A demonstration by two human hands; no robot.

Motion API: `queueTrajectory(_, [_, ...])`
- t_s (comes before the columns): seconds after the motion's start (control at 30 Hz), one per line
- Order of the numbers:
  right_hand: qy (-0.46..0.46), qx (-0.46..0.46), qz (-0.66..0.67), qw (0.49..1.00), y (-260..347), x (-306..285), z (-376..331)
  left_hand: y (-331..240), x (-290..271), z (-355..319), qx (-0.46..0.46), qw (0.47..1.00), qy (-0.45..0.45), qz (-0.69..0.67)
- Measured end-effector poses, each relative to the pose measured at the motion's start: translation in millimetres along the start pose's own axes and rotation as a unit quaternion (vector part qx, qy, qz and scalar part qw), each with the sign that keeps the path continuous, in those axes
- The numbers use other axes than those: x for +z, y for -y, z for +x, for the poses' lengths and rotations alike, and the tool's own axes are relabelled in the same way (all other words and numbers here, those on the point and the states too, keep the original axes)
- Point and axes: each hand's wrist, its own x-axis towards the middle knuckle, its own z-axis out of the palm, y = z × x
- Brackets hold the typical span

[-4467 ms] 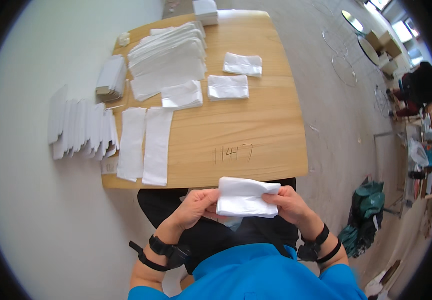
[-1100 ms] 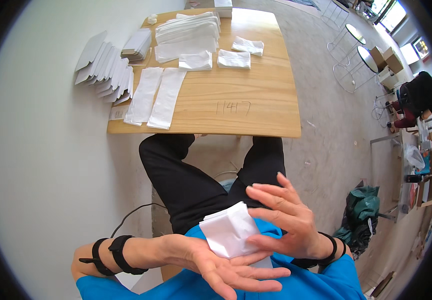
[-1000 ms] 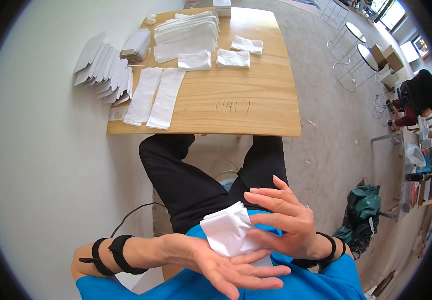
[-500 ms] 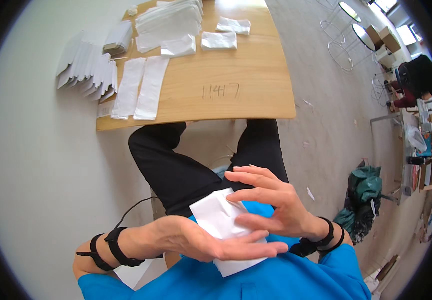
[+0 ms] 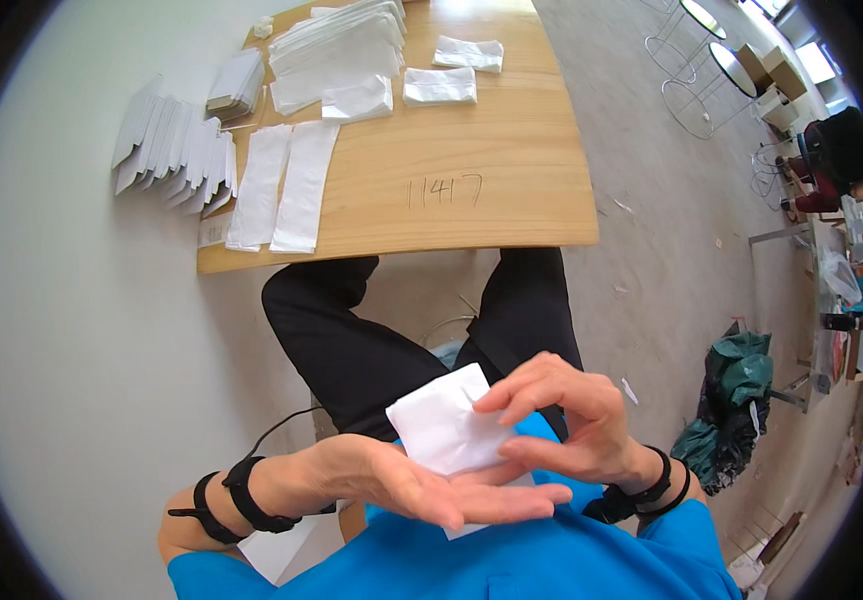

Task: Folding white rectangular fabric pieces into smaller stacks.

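Note:
A folded white cloth [image 5: 444, 425] lies on the flat upturned palm of my left hand [image 5: 432, 485], close to my chest and above my lap. My right hand [image 5: 562, 420] is over it, its fingertips pinching the cloth's right edge. Both wrists wear black straps. The wooden table [image 5: 472, 190] stands apart from my hands, beyond my knees.
On the table lie two long white pieces [image 5: 282, 185], a big stack of white cloths [image 5: 337, 45], three small folded cloths [image 5: 439, 85] and a fanned row of white folded items [image 5: 172, 150] at its left edge. Stools, bags and another table stand on the floor at right.
The cloth went from held up in both hands at the table edge to lying on my left palm at my chest. My right fingers have closed onto its edge; the view tilted down.

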Motion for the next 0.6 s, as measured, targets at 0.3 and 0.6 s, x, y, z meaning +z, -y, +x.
queueTrajectory(0.3, [-0.056, 0.043, -0.076, 0.995, 13.4, -0.1, 5.7, 8.9, 10.9, 2.4, 0.056, 0.992, -0.089, -0.069])
queueTrajectory(0.6, [-0.084, -0.082, -0.183, 0.976, 0.9, -5.0, 2.5, 22.4, 30.9, 18.7, 0.025, 0.985, -0.137, -0.104])
